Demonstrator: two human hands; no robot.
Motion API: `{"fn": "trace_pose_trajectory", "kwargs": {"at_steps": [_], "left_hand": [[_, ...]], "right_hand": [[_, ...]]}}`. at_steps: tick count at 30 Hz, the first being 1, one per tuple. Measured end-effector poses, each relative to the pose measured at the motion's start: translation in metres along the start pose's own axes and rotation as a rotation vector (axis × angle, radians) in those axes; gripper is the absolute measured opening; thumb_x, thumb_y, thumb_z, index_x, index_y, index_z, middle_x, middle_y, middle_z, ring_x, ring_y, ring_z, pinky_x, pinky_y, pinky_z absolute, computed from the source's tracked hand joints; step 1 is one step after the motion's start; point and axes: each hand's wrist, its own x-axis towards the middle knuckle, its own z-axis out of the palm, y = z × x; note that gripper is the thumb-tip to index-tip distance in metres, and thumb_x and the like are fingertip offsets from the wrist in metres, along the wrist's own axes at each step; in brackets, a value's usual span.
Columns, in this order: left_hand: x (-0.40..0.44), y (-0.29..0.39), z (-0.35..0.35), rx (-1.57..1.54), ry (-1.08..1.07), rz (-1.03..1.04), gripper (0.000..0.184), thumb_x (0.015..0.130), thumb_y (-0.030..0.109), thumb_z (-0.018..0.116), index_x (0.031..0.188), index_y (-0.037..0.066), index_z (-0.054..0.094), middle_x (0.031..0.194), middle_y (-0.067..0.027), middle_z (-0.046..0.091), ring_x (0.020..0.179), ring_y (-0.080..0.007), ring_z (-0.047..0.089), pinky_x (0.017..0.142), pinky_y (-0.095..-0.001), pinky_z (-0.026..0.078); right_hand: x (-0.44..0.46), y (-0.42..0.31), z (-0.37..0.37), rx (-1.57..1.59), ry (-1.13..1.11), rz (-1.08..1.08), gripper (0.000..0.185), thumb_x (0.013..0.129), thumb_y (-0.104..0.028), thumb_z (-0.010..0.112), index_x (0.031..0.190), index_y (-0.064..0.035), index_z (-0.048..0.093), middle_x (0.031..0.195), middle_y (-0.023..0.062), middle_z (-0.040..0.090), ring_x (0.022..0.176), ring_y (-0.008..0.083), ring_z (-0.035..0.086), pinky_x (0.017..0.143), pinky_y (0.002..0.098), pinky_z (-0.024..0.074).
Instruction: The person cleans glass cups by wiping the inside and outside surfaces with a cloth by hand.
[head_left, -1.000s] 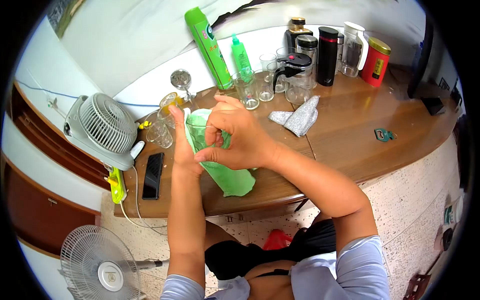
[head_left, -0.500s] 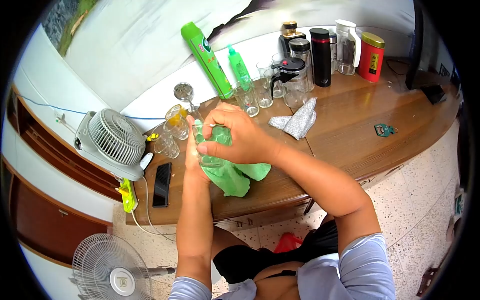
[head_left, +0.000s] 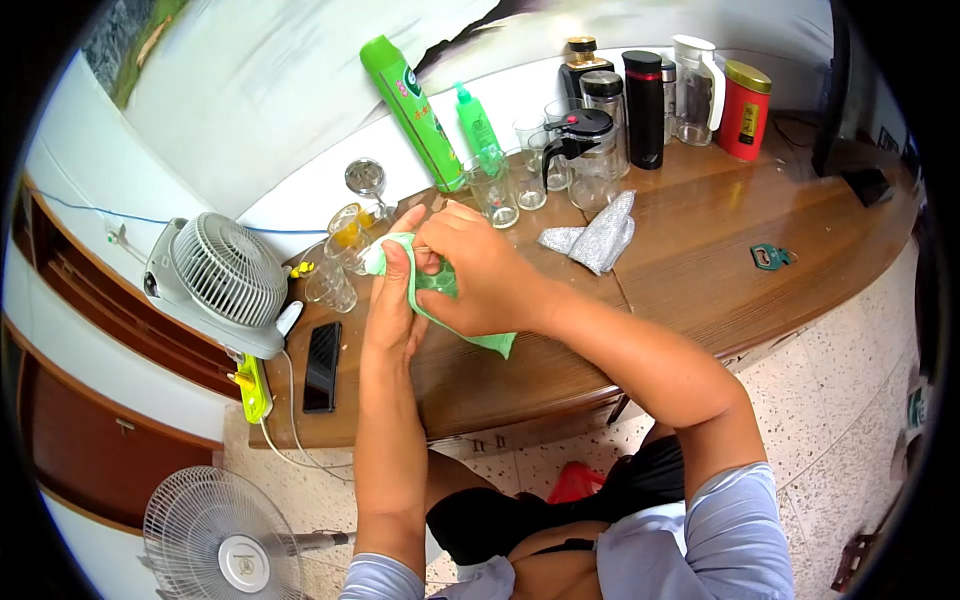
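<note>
A clear glass [head_left: 436, 281] is held between my two hands above the table, partly wrapped in a green cloth [head_left: 487, 341]. My left hand [head_left: 393, 290] supports the cloth from the left side, its thumb pressing the cloth against the glass. My right hand [head_left: 480, 270] grips the glass from the right, fingers curled at the rim and thumb below. The cloth's lower end hangs under my right hand. Much of the glass is hidden by fingers and cloth.
Several glasses [head_left: 497, 200], a black-lidded pot [head_left: 595, 172], a black flask [head_left: 644, 110] and a red tin [head_left: 744, 112] line the table's back. A grey cloth [head_left: 597, 238], phone [head_left: 321, 367], opener [head_left: 771, 257] and small fan [head_left: 228, 272] lie around my hands.
The green cloth has been drawn up around the glass, and less of it hangs down. My left thumb has come over the cloth. The view has shifted slightly.
</note>
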Motion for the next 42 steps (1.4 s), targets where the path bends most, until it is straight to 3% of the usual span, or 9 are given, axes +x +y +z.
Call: {"fn": "trace_pose_trajectory", "kwargs": {"at_steps": [4, 7, 10, 20, 28, 31, 35, 37, 42], "left_hand": [[0.0, 0.0, -0.019, -0.367, -0.218, -0.105, 0.086, 0.097, 0.083, 0.045, 0.131, 0.007, 0.063, 0.109, -0.0039, 0.066, 0.104, -0.0174, 0.064, 0.093, -0.037, 0.057], [-0.004, 0.009, -0.008, -0.379, -0.074, -0.129, 0.101, 0.095, 0.089, 0.035, 0.135, 0.001, 0.062, 0.118, -0.0092, 0.07, 0.106, -0.0203, 0.07, 0.092, -0.0399, 0.062], [0.004, 0.013, -0.018, -0.551, -0.234, -0.188, 0.097, 0.098, 0.087, 0.03, 0.131, 0.002, 0.064, 0.124, -0.0129, 0.071, 0.113, -0.0266, 0.072, 0.098, -0.0434, 0.061], [0.013, -0.005, -0.025, -0.747, -0.243, -0.284, 0.092, 0.104, 0.08, 0.031, 0.132, -0.003, 0.06, 0.129, -0.0188, 0.065, 0.12, -0.0302, 0.067, 0.104, -0.0476, 0.058], [-0.001, 0.014, -0.004, -0.583, -0.155, -0.149, 0.093, 0.1, 0.082, 0.042, 0.137, -0.002, 0.056, 0.133, -0.0188, 0.064, 0.124, -0.0317, 0.065, 0.108, -0.0478, 0.055], [-0.003, 0.019, 0.018, -0.412, -0.007, -0.036, 0.085, 0.099, 0.074, 0.056, 0.14, 0.0, 0.055, 0.135, -0.0186, 0.063, 0.129, -0.03, 0.062, 0.112, -0.0453, 0.052], [0.001, 0.003, 0.008, 0.124, 0.141, 0.153, 0.072, 0.101, 0.067, 0.06, 0.139, 0.005, 0.058, 0.132, -0.0116, 0.065, 0.125, -0.0231, 0.061, 0.109, -0.0414, 0.052], [-0.001, 0.0, -0.002, 0.321, 0.128, 0.173, 0.068, 0.102, 0.064, 0.062, 0.137, 0.005, 0.059, 0.13, -0.0106, 0.065, 0.123, -0.0214, 0.062, 0.107, -0.0397, 0.053], [0.001, 0.0, -0.011, 0.043, 0.089, 0.001, 0.08, 0.098, 0.079, 0.048, 0.13, 0.008, 0.062, 0.118, -0.0059, 0.068, 0.107, -0.0184, 0.067, 0.094, -0.0376, 0.058]], "right_hand": [[0.002, -0.001, -0.002, 0.104, 0.0, -0.038, 0.038, 0.066, -0.013, 0.088, 0.087, -0.0106, 0.057, 0.085, 0.0048, 0.06, 0.09, 0.0292, 0.06, 0.091, 0.0413, 0.046], [0.003, -0.006, -0.002, 0.112, 0.006, -0.082, 0.043, 0.065, -0.019, 0.093, 0.086, -0.0112, 0.056, 0.085, 0.0042, 0.059, 0.088, 0.0288, 0.06, 0.091, 0.0419, 0.0459], [0.003, -0.006, 0.0, 0.103, 0.023, -0.098, 0.046, 0.065, -0.025, 0.096, 0.084, -0.0115, 0.056, 0.084, 0.0044, 0.059, 0.087, 0.0289, 0.06, 0.091, 0.0423, 0.0457], [0.001, 0.005, 0.003, 0.179, 0.06, -0.048, 0.051, 0.071, -0.04, 0.095, 0.082, -0.0118, 0.054, 0.085, 0.0041, 0.059, 0.085, 0.0289, 0.059, 0.089, 0.0408, 0.0459], [0.001, 0.011, -0.006, 0.019, -0.003, -0.077, 0.045, 0.078, -0.031, 0.09, 0.105, -0.01, 0.062, 0.107, 0.007, 0.064, 0.111, 0.0319, 0.059, 0.104, 0.0444, 0.0423], [0.004, 0.008, -0.01, -0.02, -0.006, -0.077, 0.049, 0.077, -0.024, 0.087, 0.116, -0.0089, 0.061, 0.116, 0.0097, 0.065, 0.118, 0.0336, 0.059, 0.11, 0.048, 0.0409], [0.001, -0.007, -0.011, -0.173, -0.052, -0.054, 0.055, 0.073, -0.013, 0.084, 0.123, -0.0083, 0.06, 0.121, 0.0127, 0.064, 0.124, 0.0361, 0.057, 0.118, 0.0571, 0.0364], [-0.003, -0.007, -0.002, -0.096, -0.049, -0.031, 0.053, 0.072, -0.012, 0.085, 0.119, -0.0087, 0.06, 0.121, 0.0132, 0.064, 0.125, 0.0372, 0.058, 0.12, 0.0609, 0.034], [-0.004, -0.001, 0.0, 0.035, -0.076, -0.05, 0.045, 0.071, -0.009, 0.085, 0.106, -0.0099, 0.057, 0.116, 0.0126, 0.064, 0.123, 0.0368, 0.06, 0.12, 0.0633, 0.0332]]}}
